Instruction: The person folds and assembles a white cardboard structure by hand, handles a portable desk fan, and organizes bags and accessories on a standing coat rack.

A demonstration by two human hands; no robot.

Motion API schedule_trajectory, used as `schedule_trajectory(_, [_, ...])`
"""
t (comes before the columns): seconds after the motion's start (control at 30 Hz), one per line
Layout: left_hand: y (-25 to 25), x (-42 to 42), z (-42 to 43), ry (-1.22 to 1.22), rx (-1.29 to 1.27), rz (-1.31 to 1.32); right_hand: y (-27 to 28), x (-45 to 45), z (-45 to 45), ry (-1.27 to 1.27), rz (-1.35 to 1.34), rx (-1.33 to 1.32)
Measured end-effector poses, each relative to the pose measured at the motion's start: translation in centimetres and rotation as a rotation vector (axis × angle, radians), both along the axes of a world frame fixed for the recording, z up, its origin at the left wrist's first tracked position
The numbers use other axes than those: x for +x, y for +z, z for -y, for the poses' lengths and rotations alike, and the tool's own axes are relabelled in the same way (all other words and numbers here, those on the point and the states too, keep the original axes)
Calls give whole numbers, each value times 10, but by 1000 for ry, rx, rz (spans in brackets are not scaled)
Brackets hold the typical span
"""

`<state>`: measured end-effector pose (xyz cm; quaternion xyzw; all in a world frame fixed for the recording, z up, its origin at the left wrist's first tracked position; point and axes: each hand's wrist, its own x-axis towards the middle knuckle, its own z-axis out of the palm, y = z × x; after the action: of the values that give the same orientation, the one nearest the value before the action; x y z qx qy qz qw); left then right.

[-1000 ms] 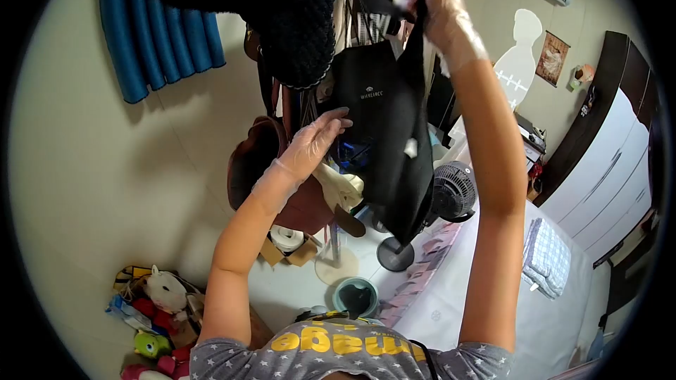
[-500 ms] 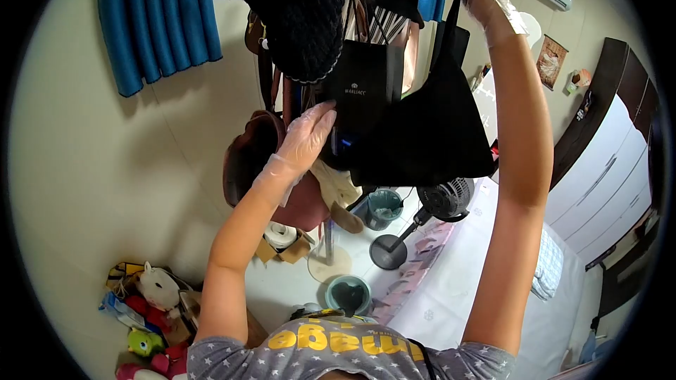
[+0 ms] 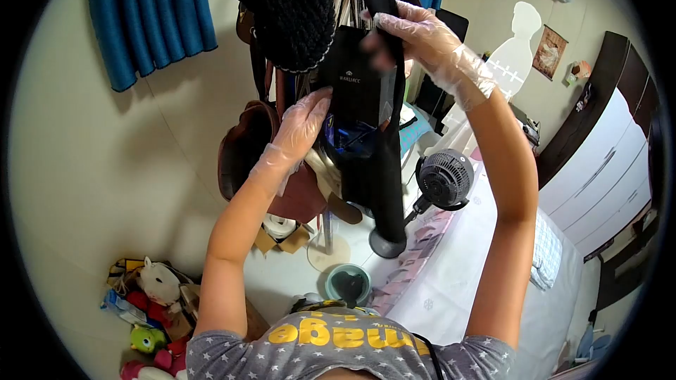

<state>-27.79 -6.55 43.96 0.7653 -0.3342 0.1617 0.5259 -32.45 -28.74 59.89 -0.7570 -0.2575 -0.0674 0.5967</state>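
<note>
My right hand [image 3: 422, 39], in a clear plastic glove, grips the strap of a black tote bag [image 3: 387, 176], which hangs narrow and folded below. My left hand [image 3: 304, 123], gloved too, has its fingers together at the left edge of a black bag with a small white logo [image 3: 351, 95]; its fingertips are partly hidden. Shiny blue material [image 3: 352, 137] shows below the logo. Close by, a brown-red handbag [image 3: 246, 144] hangs on the left and a fuzzy black knitted item [image 3: 296, 28] hangs above.
A black fan [image 3: 445, 177] stands beside the white-covered bed [image 3: 451, 274]. On the floor are a teal bucket [image 3: 348, 284], a cardboard box [image 3: 285, 239] and a pile of soft toys [image 3: 158, 281]. A blue curtain [image 3: 151, 24] hangs at left, a wardrobe [image 3: 605, 148] stands at right.
My right hand has come down and to the left with the tote bag's strap. The tote has turned from spread wide to narrow, uncovering the blue material. My left hand stays nearly in place.
</note>
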Motion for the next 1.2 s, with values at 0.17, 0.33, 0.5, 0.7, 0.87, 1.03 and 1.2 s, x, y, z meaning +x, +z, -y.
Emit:
schedule_trajectory(0.17, [-9, 4, 0, -85, -32, 36, -28, 1, -17, -522, 589, -618])
schedule_trajectory(0.33, [1, -14, 0, -130, -40, -106, -53, 19, -7, -733, 896, -577])
schedule_trajectory(0.5, [14, -40, 8, 4, 89, -154, -93, 58, 4, -638, 641, -373])
schedule_trajectory(0.7, [-2, -19, 3, 50, -71, -42, -120, 66, 4, -427, 229, 114])
schedule_trajectory(0.87, [-9, -8, 1, 394, -71, 377, -73, 28, 28, -324, 32, 311])
schedule_trajectory(1.03, [-8, -4, 9, 392, -192, 332, -38, 13, 50, -385, 217, 367])
schedule_trajectory(1.2, [13, -8, 25, 280, -385, 299, 9, 10, 68, -307, 326, 446])
